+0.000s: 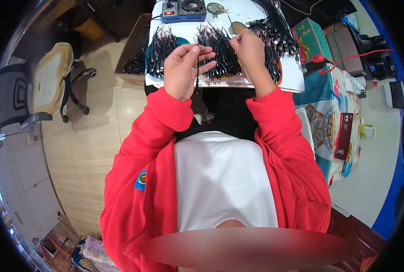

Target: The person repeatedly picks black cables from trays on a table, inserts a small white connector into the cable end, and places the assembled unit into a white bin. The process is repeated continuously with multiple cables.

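1. You're pinching a thin black wire [197, 75] in your left hand [183, 70], fingers curled round it w/ thumb on top; the wire is hanging straight down past your palm, prob. so the loose end stays clear of the piles.
2. Your right hand [249, 50] is sitting closed like a loose fist just above the board [292, 79], knuckles up. Can't tell if it's gripping the wire's other end or sth small; fingertips hidden.
3. Both hands are working close together over the board's near edge, right in front of your chest, keeping the wire taut-ish btw them, it seems.
4. Wire bundles [217, 50] are lying in rows on the white board, fanned out, easy to pick one by one.
5. Blue power unit [174, 11] is sitting at the far edge, out of the way.
6. Carton [131, 50] w/ more wires is standing left of the board, within reach.
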Available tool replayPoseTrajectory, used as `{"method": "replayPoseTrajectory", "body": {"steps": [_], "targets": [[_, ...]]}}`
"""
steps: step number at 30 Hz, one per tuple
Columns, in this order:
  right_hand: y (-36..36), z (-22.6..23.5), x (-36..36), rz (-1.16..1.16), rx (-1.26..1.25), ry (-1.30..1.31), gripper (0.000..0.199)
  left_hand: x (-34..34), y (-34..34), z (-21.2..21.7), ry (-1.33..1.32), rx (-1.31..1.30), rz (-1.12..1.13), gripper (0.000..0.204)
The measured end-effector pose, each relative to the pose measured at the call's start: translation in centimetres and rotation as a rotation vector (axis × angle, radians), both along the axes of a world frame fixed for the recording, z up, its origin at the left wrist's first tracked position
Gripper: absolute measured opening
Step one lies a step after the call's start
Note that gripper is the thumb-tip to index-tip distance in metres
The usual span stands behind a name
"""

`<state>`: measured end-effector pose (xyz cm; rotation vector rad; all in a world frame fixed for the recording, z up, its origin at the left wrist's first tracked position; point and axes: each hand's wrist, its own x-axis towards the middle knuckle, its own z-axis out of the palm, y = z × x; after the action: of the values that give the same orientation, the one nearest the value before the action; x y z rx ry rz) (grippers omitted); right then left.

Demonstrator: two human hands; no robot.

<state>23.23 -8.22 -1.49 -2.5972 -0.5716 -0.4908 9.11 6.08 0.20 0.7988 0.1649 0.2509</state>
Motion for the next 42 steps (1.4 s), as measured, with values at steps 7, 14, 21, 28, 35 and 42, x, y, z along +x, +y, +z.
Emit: {"method": "replayPoseTrajectory", "body": {"steps": [7,14,21,28,35,42], "targets": [[-1.3,3.8,-11.1,0.408,0.613,0.413,0.007,-0.4,-1.9,1.3,-0.093,-0.079,0.078,0.015],[-1.4,3.3,-13.3,0.385,0.518,0.240,0.009,-1.3,-4.1,1.7,-0.154,0.013,0.063,0.015],[-4.6,5.8,-11.1,0.462,0.764,0.592,0.011,-2.2,-4.5,1.6,-0.121,0.129,-0.042,0.014],[-4.5,5.7,-9.6,0.596,0.852,0.531,0.013,-2.7,-5.4,2.1,-0.101,0.190,-0.138,0.014],[-4.9,5.0,-9.8,0.624,0.924,0.644,0.011,-2.7,-5.4,1.9,-0.090,0.141,-0.178,0.013],[-4.4,3.2,-10.1,0.779,1.516,1.016,0.014,-2.8,-5.0,1.8,-0.131,-0.106,-0.324,0.014]]}}
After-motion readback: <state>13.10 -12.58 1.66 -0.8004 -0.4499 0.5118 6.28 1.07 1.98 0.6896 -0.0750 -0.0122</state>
